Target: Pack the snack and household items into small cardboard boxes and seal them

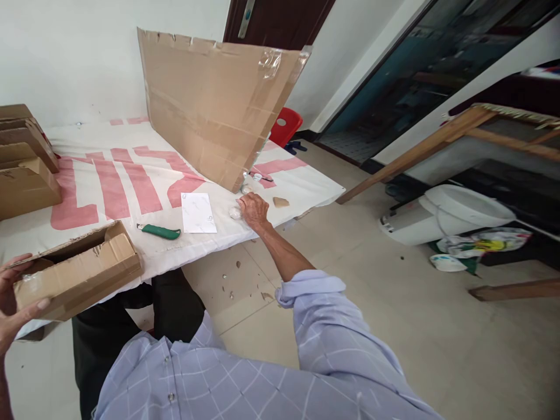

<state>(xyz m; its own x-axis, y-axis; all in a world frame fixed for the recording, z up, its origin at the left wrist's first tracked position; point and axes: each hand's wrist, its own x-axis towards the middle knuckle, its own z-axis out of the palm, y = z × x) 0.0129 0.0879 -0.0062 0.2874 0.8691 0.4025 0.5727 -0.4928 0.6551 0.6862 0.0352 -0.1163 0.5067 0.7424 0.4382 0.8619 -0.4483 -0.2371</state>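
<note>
My left hand (pixel 17 300) grips the end of a long, narrow cardboard box (pixel 91 274) at the table's front left edge, thumb on the near side and fingers behind. The box has an open slot along its top. My right hand (pixel 254 211) rests on the table with its fingers curled down; whatever is under them is hidden. Beside it lies a small crumpled clear lump (pixel 235 213), perhaps tape or plastic. Between the hands are a green-handled utility knife (pixel 160 231) and a white sheet of paper (pixel 199 213).
A large cardboard sheet (pixel 214 105) stands on the cloth-covered table (pixel 227 239). Folded cardboard boxes (pixel 26 169) are at the left. A cardboard scrap (pixel 280 202) lies right of my hand. A red chair (pixel 286 125) and a white bucket (pixel 450 216) stand beyond the table.
</note>
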